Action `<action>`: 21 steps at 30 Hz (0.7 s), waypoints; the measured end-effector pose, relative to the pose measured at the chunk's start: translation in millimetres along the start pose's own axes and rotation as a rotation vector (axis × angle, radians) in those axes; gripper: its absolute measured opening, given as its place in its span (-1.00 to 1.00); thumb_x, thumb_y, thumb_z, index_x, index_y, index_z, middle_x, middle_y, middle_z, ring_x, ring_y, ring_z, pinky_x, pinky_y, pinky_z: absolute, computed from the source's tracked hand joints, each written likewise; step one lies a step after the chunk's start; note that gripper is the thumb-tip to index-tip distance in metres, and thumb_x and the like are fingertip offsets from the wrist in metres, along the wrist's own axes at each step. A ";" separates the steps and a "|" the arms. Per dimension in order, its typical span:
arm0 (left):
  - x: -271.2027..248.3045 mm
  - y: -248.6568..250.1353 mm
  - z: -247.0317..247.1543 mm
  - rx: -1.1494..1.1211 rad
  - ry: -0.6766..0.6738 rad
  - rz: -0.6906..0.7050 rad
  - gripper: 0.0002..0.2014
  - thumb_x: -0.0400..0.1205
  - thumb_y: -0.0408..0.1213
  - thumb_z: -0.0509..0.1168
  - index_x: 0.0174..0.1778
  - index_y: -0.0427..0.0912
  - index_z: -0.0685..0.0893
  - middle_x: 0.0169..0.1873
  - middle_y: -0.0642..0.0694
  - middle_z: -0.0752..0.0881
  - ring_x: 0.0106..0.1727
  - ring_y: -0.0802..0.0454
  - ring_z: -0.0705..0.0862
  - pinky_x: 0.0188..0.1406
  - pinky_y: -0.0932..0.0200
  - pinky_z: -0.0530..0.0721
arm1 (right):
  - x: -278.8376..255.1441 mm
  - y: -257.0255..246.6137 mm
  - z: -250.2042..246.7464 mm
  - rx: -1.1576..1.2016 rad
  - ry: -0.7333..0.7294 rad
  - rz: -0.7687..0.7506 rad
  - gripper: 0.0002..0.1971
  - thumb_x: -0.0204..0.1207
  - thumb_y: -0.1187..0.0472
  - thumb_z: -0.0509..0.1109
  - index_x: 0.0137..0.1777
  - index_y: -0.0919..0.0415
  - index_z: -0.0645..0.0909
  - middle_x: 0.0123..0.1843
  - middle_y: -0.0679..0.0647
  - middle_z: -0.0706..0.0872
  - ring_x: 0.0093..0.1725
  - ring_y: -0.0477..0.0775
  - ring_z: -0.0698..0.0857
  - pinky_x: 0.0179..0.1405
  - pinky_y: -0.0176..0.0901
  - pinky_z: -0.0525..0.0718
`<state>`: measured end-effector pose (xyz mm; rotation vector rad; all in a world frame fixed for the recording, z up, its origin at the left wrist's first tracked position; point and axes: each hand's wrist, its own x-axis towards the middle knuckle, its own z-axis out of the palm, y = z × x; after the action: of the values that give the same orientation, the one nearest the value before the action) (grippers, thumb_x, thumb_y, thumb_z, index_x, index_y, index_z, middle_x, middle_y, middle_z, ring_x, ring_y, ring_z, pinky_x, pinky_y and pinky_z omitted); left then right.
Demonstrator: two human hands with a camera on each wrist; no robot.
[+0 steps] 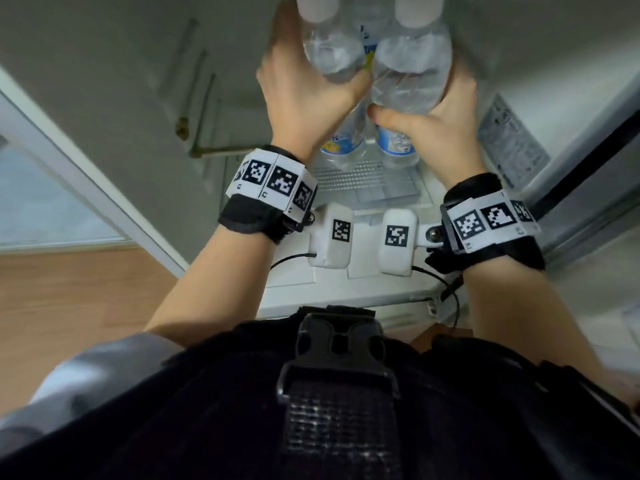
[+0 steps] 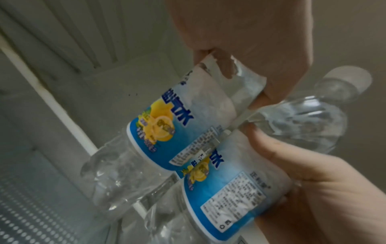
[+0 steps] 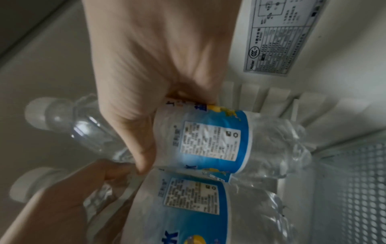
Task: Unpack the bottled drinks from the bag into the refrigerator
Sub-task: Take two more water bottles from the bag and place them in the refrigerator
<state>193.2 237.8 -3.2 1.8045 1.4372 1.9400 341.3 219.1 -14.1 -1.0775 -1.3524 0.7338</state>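
Nearest the camera is the chest buckle (image 1: 337,355) on a dark strap, and just past it both forearms reach forward, each with a marker-covered wristband (image 1: 273,181). Ahead of those, the left hand (image 1: 304,95) is wrapped around the left bottle (image 1: 329,46), fingers curled round its clear shoulder. Right beside it, the right hand (image 1: 440,112) is clamped on the right bottle (image 1: 412,71), thumb across the front just above the blue label. The two hands sit close together, and the bottles touch side by side, white caps toward the camera. The left wrist view shows both blue-and-white labels with a yellow lemon picture pressed against each other (image 2: 183,132). Beyond them lies the refrigerator (image 1: 450,36) interior: both bottles are inside it, their bases over the perforated floor panel (image 1: 363,178) towards the back; whether they rest on it I can't tell. A printed rating sticker (image 1: 512,147) sits on the right wall.
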 end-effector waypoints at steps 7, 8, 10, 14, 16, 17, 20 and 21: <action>31.0 -3.0 30.4 -0.114 0.011 0.029 -0.44 0.21 -0.06 0.40 0.02 -0.37 0.62 -0.15 -0.06 0.69 -0.11 0.05 0.70 -0.08 0.37 0.65 | 33.5 10.0 -4.3 0.008 0.083 -0.006 -0.41 0.07 0.26 0.67 0.12 0.13 0.54 0.12 0.08 0.72 0.12 -0.02 0.75 0.20 -0.04 0.74; 34.8 -4.3 33.7 -0.110 0.010 0.030 -0.45 0.20 -0.05 0.39 0.01 -0.37 0.62 -0.16 -0.04 0.69 -0.12 0.04 0.71 -0.11 0.32 0.68 | 39.4 12.3 -3.8 -0.022 0.079 0.002 -0.39 0.04 0.21 0.68 0.10 0.04 0.51 0.12 0.05 0.69 0.14 -0.01 0.73 0.23 -0.03 0.73; 41.6 -6.9 40.0 -0.077 0.002 0.017 -0.42 0.17 -0.02 0.36 0.00 -0.37 0.62 -0.19 0.03 0.62 -0.18 0.05 0.67 -0.20 0.29 0.66 | 52.1 19.2 -1.5 -0.101 0.088 0.026 -0.23 -0.06 0.08 0.71 0.20 0.00 0.46 0.23 0.08 0.62 0.24 0.03 0.66 0.29 0.01 0.68; 49.4 -13.0 51.8 -0.049 -0.031 -0.017 -0.39 0.16 -0.04 0.36 0.08 -0.31 0.62 -0.11 0.01 0.72 -0.14 0.09 0.70 -0.15 0.21 0.72 | 69.1 23.6 -0.6 -0.125 0.065 0.072 -0.10 0.07 0.19 0.70 0.44 0.23 0.37 0.36 0.20 0.58 0.34 0.12 0.61 0.38 0.04 0.61; 52.2 -17.0 56.3 -0.038 -0.038 -0.016 -0.37 0.16 -0.02 0.36 0.10 -0.30 0.62 -0.03 -0.06 0.76 -0.08 0.07 0.72 -0.08 0.20 0.72 | 75.3 27.5 -3.0 -0.088 0.033 0.059 -0.14 0.18 0.31 0.65 0.47 0.31 0.32 0.34 0.19 0.60 0.35 0.12 0.61 0.39 0.04 0.61; 53.5 -17.5 58.8 -0.031 -0.041 -0.016 -0.36 0.16 0.01 0.35 0.11 -0.30 0.62 -0.03 -0.08 0.76 -0.07 0.07 0.72 -0.07 0.24 0.69 | 77.3 27.8 -3.4 -0.077 0.037 0.038 -0.10 0.17 0.29 0.66 0.50 0.31 0.29 0.32 0.16 0.60 0.36 0.11 0.60 0.40 0.07 0.60; 58.2 -17.3 66.3 -0.012 -0.072 -0.028 -0.31 0.14 0.09 0.32 0.12 -0.29 0.61 -0.02 -0.07 0.75 -0.07 0.04 0.74 -0.08 0.14 0.73 | 85.1 38.9 -2.5 -0.036 0.039 0.031 -0.01 0.13 0.17 0.67 0.53 0.29 0.22 0.43 0.22 0.52 0.45 0.18 0.51 0.47 0.23 0.52; 60.7 -17.0 68.3 0.008 -0.086 -0.032 -0.28 0.14 0.11 0.33 0.14 -0.29 0.59 -0.01 -0.08 0.75 -0.06 0.02 0.74 -0.08 0.07 0.75 | 86.9 42.3 -1.6 -0.013 0.028 0.051 -0.03 0.17 0.17 0.64 0.52 0.30 0.19 0.45 0.26 0.48 0.45 0.20 0.51 0.46 0.22 0.54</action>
<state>224.7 323.0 16.6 1.8327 1.4401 1.8207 360.8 313.6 -18.3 -1.1320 -1.3114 0.7456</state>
